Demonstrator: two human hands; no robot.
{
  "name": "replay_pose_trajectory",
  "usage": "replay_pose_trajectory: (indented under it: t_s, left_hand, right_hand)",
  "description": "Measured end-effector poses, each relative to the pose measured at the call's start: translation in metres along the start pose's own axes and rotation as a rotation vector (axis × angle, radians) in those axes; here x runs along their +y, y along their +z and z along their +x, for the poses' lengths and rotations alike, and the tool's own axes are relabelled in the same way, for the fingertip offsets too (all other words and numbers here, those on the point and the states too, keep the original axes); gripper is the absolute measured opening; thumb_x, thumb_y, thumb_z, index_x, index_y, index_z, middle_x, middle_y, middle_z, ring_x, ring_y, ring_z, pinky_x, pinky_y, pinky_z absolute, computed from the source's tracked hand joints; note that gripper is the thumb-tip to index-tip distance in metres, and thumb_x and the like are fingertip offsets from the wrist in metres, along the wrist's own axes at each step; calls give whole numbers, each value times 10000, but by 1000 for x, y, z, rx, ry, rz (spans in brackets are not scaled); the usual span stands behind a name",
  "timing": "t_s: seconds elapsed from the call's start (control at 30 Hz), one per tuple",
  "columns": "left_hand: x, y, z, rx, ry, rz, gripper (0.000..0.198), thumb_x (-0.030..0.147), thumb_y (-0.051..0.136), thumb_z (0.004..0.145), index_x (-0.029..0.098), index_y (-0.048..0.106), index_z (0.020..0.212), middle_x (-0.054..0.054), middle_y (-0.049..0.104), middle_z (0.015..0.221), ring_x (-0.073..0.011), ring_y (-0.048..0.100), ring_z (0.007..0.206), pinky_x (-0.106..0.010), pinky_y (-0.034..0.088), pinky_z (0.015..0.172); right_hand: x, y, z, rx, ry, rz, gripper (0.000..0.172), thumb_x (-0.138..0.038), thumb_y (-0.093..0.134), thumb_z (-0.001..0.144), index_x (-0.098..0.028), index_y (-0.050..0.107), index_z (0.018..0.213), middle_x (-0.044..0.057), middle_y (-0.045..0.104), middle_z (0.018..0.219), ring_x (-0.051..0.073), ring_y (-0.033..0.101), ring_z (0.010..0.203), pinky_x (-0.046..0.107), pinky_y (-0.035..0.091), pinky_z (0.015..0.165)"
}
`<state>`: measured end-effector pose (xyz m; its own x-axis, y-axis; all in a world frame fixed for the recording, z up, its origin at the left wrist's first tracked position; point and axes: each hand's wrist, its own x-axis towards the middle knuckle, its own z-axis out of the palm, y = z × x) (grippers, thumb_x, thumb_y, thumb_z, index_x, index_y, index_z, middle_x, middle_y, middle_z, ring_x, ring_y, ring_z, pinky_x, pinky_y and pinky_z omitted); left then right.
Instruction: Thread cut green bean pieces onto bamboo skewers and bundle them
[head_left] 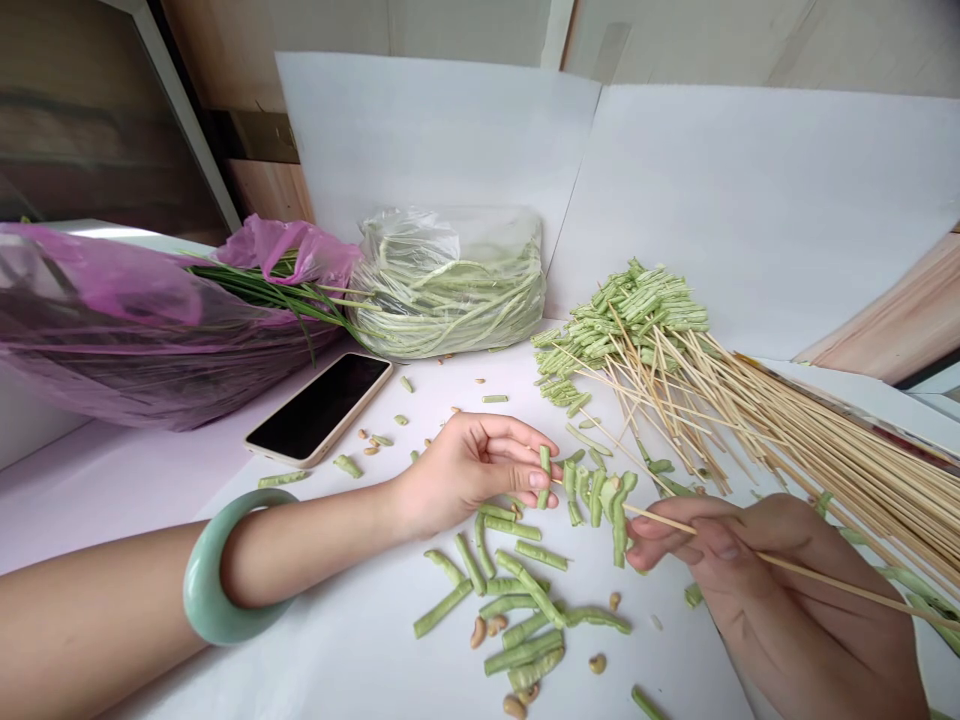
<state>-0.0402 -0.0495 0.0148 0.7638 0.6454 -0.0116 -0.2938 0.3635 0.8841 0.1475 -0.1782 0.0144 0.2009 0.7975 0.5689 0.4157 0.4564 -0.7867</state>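
Note:
My left hand (480, 470) pinches a short green bean piece (544, 466) between thumb and fingers, right at the tip of a bamboo skewer (810, 574). My right hand (750, 580) is closed on that skewer, which carries several bean pieces (600, 497) near its point. A jade-green bangle (217, 570) circles my left wrist. Loose cut bean pieces (517, 610) and a few beige seeds lie on the white paper below my hands.
A pile of finished bean skewers (675, 340) fans out at the right. A clear bag of long beans (450, 285) sits at the back, a pink bag of chives (150, 320) at left, and a phone (319, 407) lies face up.

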Motion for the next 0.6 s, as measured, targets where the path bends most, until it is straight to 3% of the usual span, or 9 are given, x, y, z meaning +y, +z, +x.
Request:
replay_pose_trajectory:
  t_s: [0.6]
  left_hand:
    - [-2, 0, -1, -4, 27, -9, 211, 132, 836, 608, 96, 729, 786, -43, 729, 659, -131, 692, 626, -206, 548, 595]
  right_hand:
    - [-1, 2, 2, -16, 68, 64, 105, -259, 591, 875, -264, 637, 780, 22, 705, 775, 187, 685, 664, 302, 584, 649]
